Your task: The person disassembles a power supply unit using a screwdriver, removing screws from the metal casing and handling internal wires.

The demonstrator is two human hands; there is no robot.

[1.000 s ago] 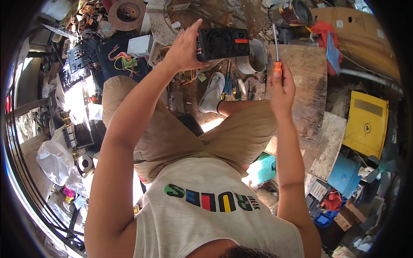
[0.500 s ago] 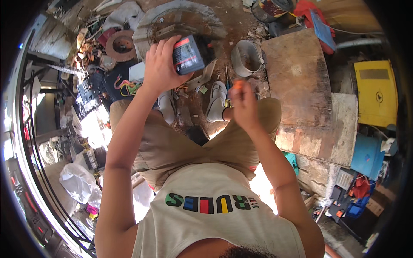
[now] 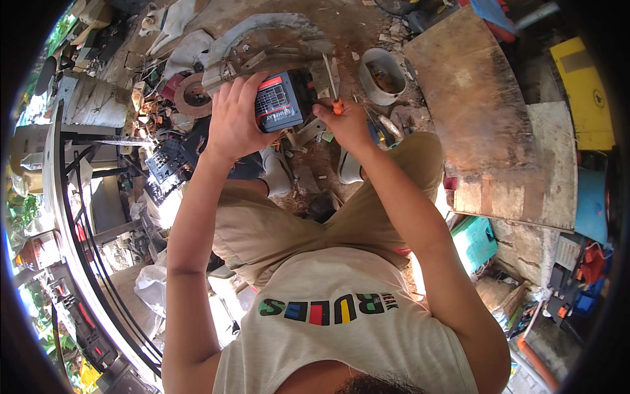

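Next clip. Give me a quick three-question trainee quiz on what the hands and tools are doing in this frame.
1. True or false: the left hand holds the black and red power tool body.
2. Which tool is in the right hand?
A. hammer
B. orange-handled screwdriver
C. pliers
3. Fill in: the screwdriver's shaft points ____ from the right hand, beside the power tool body.

Key
1. True: the left hand's fingers wrap its left side.
2. B: the orange handle sits in the right hand's grip.
3. Up and away, toward the curved grey metal part on the ground.
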